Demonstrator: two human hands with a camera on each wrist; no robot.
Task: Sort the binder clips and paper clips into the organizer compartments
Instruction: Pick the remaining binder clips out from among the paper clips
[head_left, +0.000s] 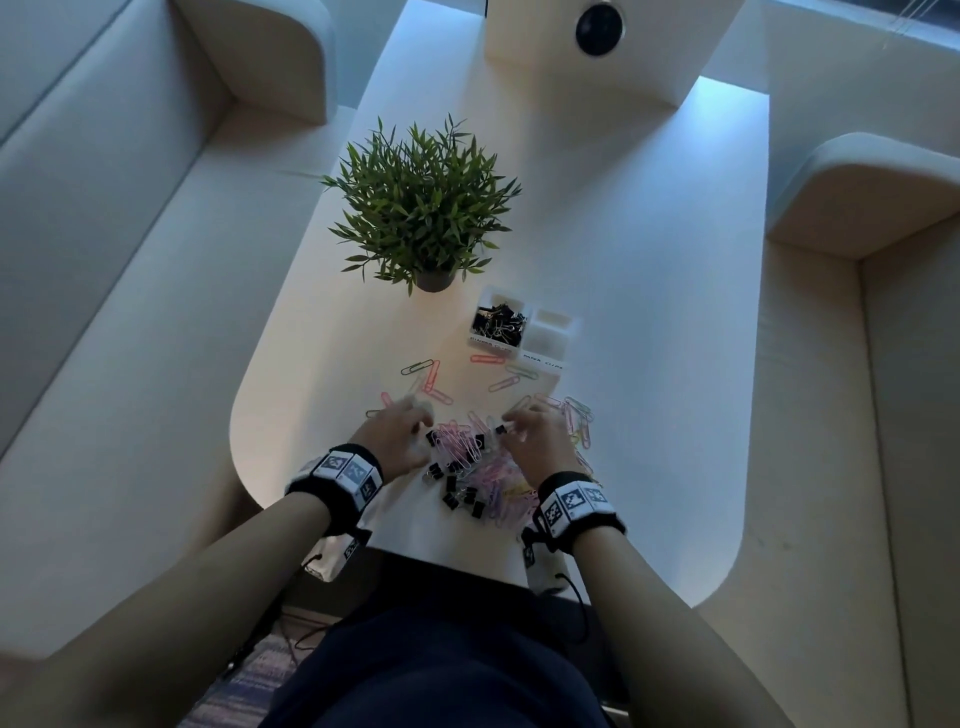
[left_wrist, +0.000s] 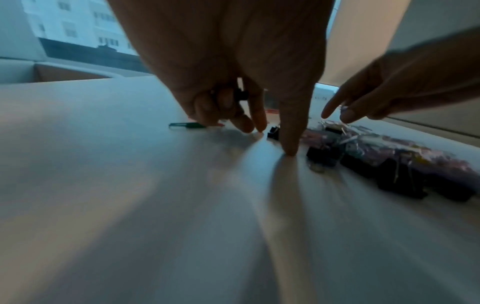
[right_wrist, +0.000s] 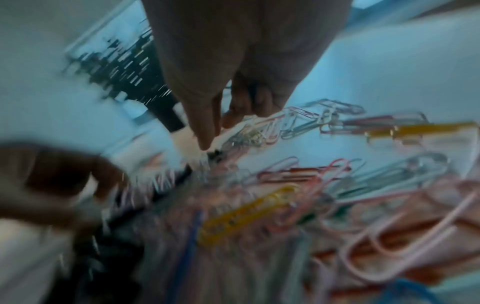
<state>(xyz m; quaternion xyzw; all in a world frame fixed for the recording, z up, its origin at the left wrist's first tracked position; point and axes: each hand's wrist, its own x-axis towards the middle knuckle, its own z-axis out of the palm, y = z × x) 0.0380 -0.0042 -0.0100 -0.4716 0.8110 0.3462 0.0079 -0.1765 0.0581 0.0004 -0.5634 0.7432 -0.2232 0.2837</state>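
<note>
A white two-compartment organizer (head_left: 525, 340) stands behind the pile. Its left compartment holds several black binder clips (head_left: 496, 322); its right compartment (head_left: 546, 336) looks pale, contents unclear. A heap of pastel paper clips (head_left: 470, 449) and loose black binder clips (head_left: 462, 500) lies at the table's near edge. My left hand (head_left: 411, 422) is at the heap's left side. Its curled fingers hold a black binder clip (left_wrist: 240, 95), and two straight fingers touch the table. My right hand (head_left: 517, 427) reaches into the heap's far right. One fingertip (right_wrist: 205, 144) is at a small black clip (right_wrist: 216, 154); blur hides any grip.
A potted green plant (head_left: 423, 208) stands behind the work area, left of the organizer. Single paper clips (head_left: 431, 376) lie scattered between the heap and the organizer. The white table (head_left: 649, 415) is rounded and hemmed by cream seat cushions (head_left: 104, 260) on both sides.
</note>
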